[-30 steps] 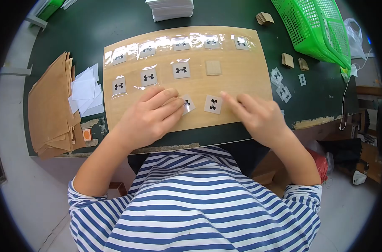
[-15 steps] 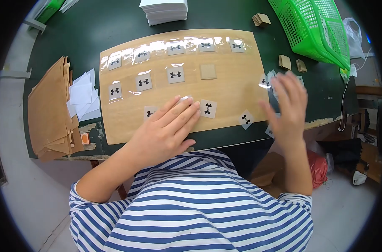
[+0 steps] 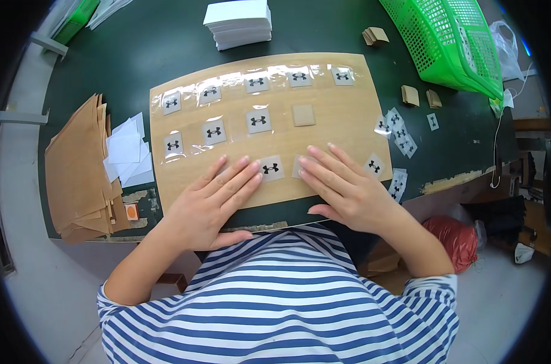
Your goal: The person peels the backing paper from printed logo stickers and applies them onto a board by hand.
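A tan sheet (image 3: pixel 227 151) with a glossy clear film along its far edge lies before me. Rows of small translucent labels with a black logo (image 3: pixel 258 121) rest on it, along with one plain tan square (image 3: pixel 303 115). My left hand (image 3: pixel 212 203) lies flat near the sheet's front edge, fingers stretched; any label beneath it is hidden. Flat on the front row, my right hand (image 3: pixel 348 194) partly covers a label (image 3: pixel 297 168). Between my hands a logo label (image 3: pixel 270 168) shows. Another label (image 3: pixel 374 165) sits right of my right hand.
Loose logo labels (image 3: pixel 403 133) lie right of the sheet, near small tan card stacks (image 3: pixel 410 95). A green basket (image 3: pixel 445 54) stands at the back right, a white paper stack (image 3: pixel 238 24) at the back. Brown paper (image 3: pixel 75 170) and white slips (image 3: pixel 125 148) lie left.
My right hand has moved left from the loose labels onto the front row. My left hand has shifted left, uncovering the middle front label. The view has shifted slightly.
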Tool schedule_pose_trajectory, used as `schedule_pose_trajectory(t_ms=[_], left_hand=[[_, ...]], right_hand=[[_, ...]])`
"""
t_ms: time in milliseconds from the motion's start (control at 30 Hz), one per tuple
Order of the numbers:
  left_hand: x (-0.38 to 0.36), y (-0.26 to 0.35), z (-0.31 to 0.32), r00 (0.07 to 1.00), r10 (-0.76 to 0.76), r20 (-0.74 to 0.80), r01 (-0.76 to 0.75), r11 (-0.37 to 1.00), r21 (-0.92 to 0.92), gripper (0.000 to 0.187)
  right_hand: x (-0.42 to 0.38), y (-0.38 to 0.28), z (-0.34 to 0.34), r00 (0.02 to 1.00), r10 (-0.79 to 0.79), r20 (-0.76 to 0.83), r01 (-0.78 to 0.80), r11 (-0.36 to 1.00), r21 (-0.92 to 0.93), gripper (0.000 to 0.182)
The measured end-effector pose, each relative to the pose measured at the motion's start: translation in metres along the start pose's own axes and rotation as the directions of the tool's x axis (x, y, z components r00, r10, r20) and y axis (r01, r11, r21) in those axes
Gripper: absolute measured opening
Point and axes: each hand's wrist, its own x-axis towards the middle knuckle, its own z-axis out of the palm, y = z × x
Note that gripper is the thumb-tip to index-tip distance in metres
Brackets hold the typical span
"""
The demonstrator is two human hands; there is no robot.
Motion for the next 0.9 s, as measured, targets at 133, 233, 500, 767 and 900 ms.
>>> schedule_pose_trajectory(t_ms=[133,233,500,767,900], left_hand=[[-0.005,0.008,0.007,0.998,-0.057,-0.014,0.057,0.998,-0.006,0.085],[0.002,0.006,-0.003,0.992,-0.091,-0.088,0.093,0.995,0.023,0.085],[0.117,-0.098,-0.091,0.755,0.152,-0.638,0.183,0.886,0.427,0.055],[0.146,-0.134,-0.105,0.853,0.107,-0.512,0.194,0.844,0.5,0.023],[0.145,-0.13,-0.113,0.839,0.0,-0.544,0.212,0.921,0.327,0.014]], right_hand=[[0.005,-0.021,0.008,0.985,0.173,0.022,-0.174,0.983,0.055,0.073],[0.012,-0.048,0.017,0.945,0.326,0.027,-0.327,0.944,0.04,0.075],[0.03,-0.078,0.022,0.731,0.679,-0.066,-0.682,0.725,-0.095,0.076],[0.002,-0.062,-0.002,0.65,0.699,-0.298,-0.673,0.712,0.201,0.05],[0.009,-0.051,-0.011,0.652,0.71,-0.267,-0.618,0.701,0.356,0.041]])
